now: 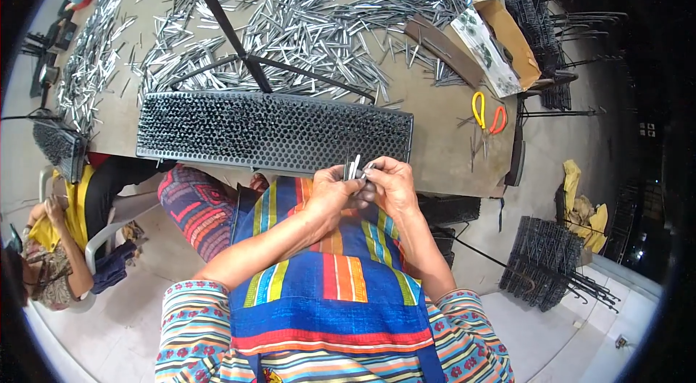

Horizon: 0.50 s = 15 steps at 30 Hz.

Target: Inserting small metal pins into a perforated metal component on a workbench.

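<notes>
Close together over my lap, both hands are at the near edge of a black perforated rack (348, 138). My left hand (332, 193) is closed round a few thin metal strips (352, 168) that stick up between its thumb and fingers. My right hand (392, 184) pinches at the same bunch, its fingertips touching the strips' right side. Many of the rack's holes on the left and middle hold dark upright pieces; its right part shows bare holes. A black rod frame (250, 64) rises from the rack's far side.
Loose metal strips (304, 13) cover much of the table (442, 144). At the right lie yellow-handled scissors (478, 111), red-handled scissors (498, 121), a brown bar (444, 51) and an open cardboard box (500, 42). Black racks (540, 260) stand on the floor. Another person (54, 238) sits at left.
</notes>
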Tool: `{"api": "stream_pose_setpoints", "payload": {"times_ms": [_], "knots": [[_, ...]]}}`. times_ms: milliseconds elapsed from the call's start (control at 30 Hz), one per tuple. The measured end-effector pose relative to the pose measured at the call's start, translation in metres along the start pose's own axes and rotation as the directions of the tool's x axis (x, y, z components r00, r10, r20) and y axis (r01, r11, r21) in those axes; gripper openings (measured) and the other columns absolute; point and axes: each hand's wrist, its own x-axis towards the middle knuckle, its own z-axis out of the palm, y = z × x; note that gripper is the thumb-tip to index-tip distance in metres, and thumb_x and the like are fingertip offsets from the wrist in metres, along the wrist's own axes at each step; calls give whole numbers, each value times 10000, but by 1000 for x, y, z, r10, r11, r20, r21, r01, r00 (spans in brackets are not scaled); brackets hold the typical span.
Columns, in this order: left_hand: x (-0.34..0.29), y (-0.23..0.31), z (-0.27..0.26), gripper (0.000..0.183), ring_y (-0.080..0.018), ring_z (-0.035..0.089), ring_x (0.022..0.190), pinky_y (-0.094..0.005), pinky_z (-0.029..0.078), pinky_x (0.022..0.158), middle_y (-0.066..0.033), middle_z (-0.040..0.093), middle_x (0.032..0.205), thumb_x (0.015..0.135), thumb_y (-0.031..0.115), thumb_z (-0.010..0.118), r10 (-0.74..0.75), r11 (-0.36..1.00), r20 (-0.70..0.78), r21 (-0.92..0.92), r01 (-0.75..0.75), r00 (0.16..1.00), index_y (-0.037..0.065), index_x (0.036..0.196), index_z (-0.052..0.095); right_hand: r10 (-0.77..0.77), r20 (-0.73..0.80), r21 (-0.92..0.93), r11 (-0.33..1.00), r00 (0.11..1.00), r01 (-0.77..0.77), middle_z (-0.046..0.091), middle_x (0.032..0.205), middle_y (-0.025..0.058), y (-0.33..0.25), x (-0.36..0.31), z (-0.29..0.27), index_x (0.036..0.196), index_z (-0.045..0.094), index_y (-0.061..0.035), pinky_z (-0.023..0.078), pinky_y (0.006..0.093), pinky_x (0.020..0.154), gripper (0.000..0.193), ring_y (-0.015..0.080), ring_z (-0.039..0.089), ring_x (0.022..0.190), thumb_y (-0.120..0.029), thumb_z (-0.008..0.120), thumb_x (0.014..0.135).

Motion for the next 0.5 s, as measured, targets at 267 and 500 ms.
{"api": "stream_pose_setpoints", "payload": {"times_ms": [267,500], "knots": [[8,-7,2,133,-175,689,730,-281,564,613,-110,699,898,924,17,534,-22,1000,-95,-13,20,995,4,1025,620,-552,-146,-355,804,821,478,572,680,-21,-20,6,-13,938,667,-10,326,189,444,76,32,428,469,-7,625,875],[5,-2,5,162,-173,683,725,-274,541,610,-120,696,893,913,-7,491,-35,999,-79,32,38,996,6,1042,588,-801,45,-674,417,597,610,581,779,-3,-27,31,-32,915,674,4,353,197,488,70,31,456,560,7,615,878]]}}
